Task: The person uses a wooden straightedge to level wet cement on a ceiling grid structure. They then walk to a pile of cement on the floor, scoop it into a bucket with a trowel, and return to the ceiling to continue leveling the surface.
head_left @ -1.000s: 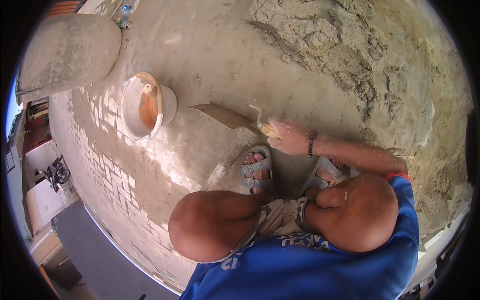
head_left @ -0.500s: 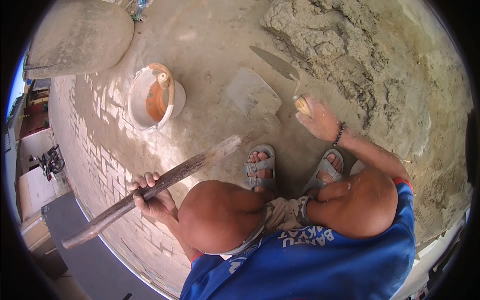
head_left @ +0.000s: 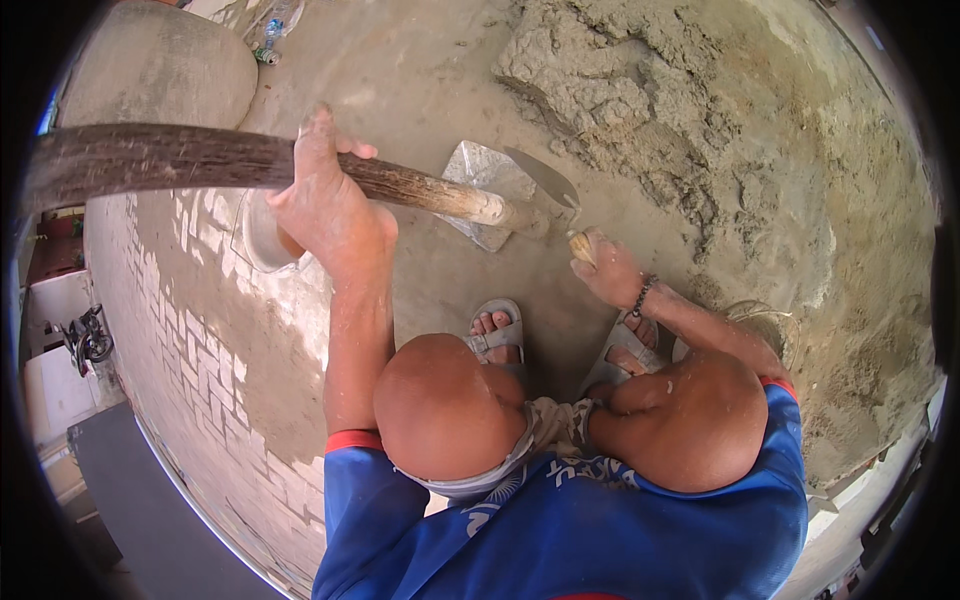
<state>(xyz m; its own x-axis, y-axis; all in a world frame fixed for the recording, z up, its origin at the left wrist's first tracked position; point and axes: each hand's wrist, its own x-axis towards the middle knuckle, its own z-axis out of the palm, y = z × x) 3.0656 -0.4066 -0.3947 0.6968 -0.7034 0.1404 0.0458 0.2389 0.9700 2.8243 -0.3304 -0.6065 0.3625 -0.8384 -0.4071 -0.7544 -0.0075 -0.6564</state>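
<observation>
My left hand (head_left: 335, 205) is wrapped round the dark wooden handle of a hoe (head_left: 420, 187), raised and slanting across the view. The handle's far end lies toward the left rim, close to the camera. Its flat, mortar-smeared metal blade (head_left: 490, 172) is at the other end, just above or on the ground; I cannot tell which. In my right hand (head_left: 612, 270) is a pointing trowel (head_left: 545, 178), gripped by its light wooden handle. The trowel's blade points away, beside the hoe blade, near a heap of wet mortar (head_left: 620, 90).
A bucket (head_left: 262, 235) stands behind my left hand, partly hidden. Another round container (head_left: 768, 325) shows beyond my right forearm. A large grey tub (head_left: 160, 65) sits far left, with a plastic bottle (head_left: 273, 33) and a can (head_left: 266, 56) near it. Paving (head_left: 185, 345) lies left.
My left hand has lifted the hoe's handle up and forward from beside my left knee. The hoe blade has tilted and turned. My right hand with the trowel has shifted slightly nearer.
</observation>
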